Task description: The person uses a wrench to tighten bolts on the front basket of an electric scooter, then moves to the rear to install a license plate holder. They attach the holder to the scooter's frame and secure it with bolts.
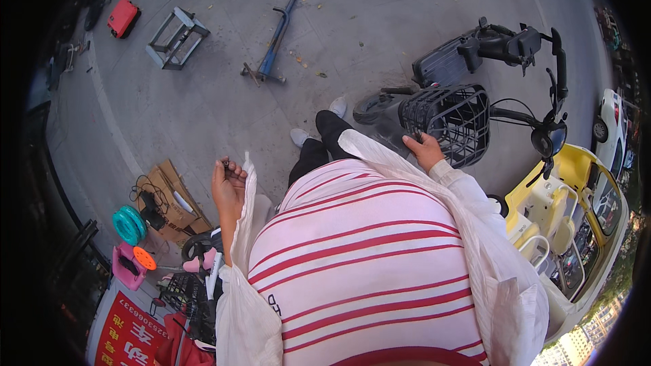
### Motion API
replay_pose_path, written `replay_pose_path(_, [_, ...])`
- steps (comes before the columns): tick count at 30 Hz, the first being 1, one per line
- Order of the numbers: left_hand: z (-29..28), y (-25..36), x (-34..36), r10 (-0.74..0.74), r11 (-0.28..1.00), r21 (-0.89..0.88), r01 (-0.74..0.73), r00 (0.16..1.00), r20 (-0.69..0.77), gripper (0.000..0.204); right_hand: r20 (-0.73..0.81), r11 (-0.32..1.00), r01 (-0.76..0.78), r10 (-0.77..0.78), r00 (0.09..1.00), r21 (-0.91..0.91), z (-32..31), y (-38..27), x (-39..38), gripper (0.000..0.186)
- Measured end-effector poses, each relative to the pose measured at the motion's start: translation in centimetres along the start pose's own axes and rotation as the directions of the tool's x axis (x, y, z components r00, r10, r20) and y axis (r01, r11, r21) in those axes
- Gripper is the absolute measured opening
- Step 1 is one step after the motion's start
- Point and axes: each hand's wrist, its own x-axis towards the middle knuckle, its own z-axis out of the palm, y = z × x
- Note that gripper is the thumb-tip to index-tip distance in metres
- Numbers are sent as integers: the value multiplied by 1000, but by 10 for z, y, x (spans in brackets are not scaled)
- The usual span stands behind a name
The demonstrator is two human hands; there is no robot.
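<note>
I see a black mesh basket [424, 110] on a standing black scooter [441, 62]. A small dark piece [226, 163] sits in the left hand [229, 186], too covered for me to identify.

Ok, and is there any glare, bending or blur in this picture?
In the head view, the yellow vehicle bends along the right rim and the corners go black; buildings at lower right look washed out; the grey pavement sits in soft light; the small dark thing in the left hand is indistinct.

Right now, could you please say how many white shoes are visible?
2: one white shoe at left, a second shoe farther right, nearer the basket; others may be hidden.
</note>
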Motion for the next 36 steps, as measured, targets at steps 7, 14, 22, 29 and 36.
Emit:
replay_pose_path(7, [72, 4, 11, -30, 997, 65, 35, 996, -84, 24, 59, 963, -5, -11, 998, 271, -16, -34, 49, 24])
replay_pose_path(14, [238, -2, 46, 245, 766, 508, -394, 909, 336, 33, 67, 864, 178, -236, 969, 470, -5, -156, 76, 18])
replay_pose_path(22, [430, -38, 62, 374, -457, 206, -865, 23, 927, 43, 162, 728, 401, -568, 807, 555, 38, -268, 66, 26])
replay_pose_path(29, [410, -11, 209, -147, 184, 752, -633, 739, 658, 52, -47, 901, 316, -316, 947, 299, 33, -241, 90, 27])
replay_pose_path(36, [413, -26, 243, -806, 292, 956, -35, 529, 266, 49, -14, 910, 318, -333, 943, -267, 88, -272, 150, 55])
